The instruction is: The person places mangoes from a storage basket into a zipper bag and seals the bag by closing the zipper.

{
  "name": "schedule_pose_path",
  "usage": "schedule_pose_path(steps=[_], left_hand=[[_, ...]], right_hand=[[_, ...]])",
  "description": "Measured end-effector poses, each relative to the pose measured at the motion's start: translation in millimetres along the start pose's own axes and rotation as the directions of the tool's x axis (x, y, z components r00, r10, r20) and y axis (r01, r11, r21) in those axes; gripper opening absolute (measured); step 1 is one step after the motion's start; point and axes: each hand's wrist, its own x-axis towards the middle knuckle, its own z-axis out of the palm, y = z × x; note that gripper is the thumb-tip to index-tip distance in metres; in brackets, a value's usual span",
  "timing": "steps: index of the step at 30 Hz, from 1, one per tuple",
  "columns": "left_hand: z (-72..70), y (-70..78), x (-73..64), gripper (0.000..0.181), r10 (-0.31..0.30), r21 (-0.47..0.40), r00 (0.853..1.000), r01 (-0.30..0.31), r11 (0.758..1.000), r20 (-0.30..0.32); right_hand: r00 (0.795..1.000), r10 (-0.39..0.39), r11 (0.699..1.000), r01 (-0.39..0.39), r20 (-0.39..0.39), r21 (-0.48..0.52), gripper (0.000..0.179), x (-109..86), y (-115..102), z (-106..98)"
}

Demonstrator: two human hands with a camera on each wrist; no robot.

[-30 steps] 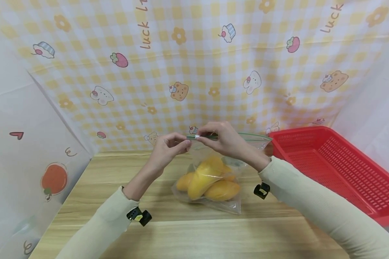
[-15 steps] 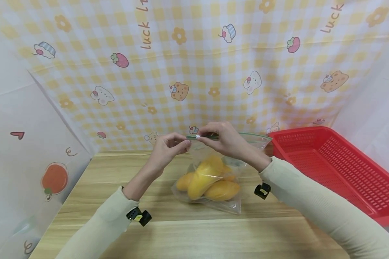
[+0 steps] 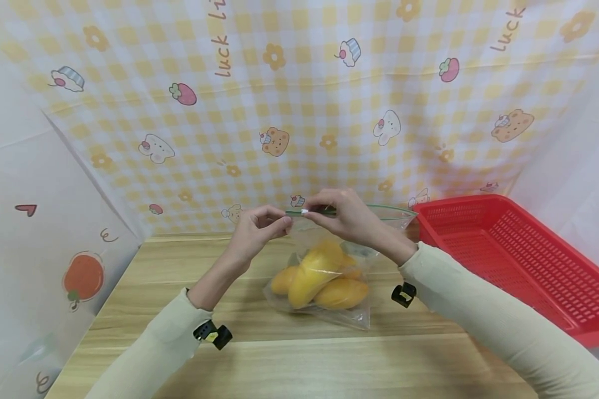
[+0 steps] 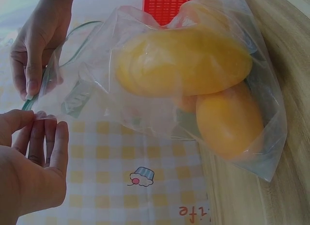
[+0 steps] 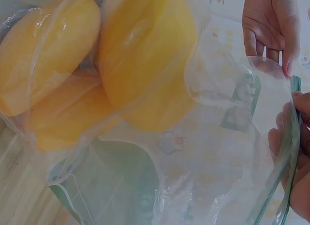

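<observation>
A clear zip bag [image 3: 356, 318] with a green zip strip [image 3: 293, 213] holds several yellow mangoes [image 3: 341, 293] and rests on the wooden table. My left hand [image 3: 259, 230] pinches the left end of the strip between thumb and fingertips. Just to its right, the thumb and index finger of my right hand [image 3: 346, 219] grip the small white slider [image 3: 304, 211]. Right of that hand, the two green edges stand apart, so the mouth gapes there. Seen from the left wrist, a mango [image 4: 186, 63] fills the bag's lower part and the upper plastic is drawn up towards both hands.
A red perforated plastic basket [image 3: 504, 266] stands at the right, its left rim close to the bag's right corner. A checked yellow cloth [image 3: 324, 111] hangs behind the wooden table [image 3: 329, 360]. White sheeting [image 3: 40, 183] lines the left side.
The white slider, pinched by my right hand, has edged slightly right, so a little more green strip shows between it and my left fingertips. Bag and mangoes lie as before.
</observation>
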Motion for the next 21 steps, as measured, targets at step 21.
schedule_pose_path(steps=[21], left_hand=[[-2.1,-1.6,-1.6,0.014,-0.009,-0.010,1.000,0.009,1.000,-0.012]], right_hand=[[1.000,0.029,1.000,-0.029,0.009,-0.004,0.007,-2.0,0.7,-1.9]])
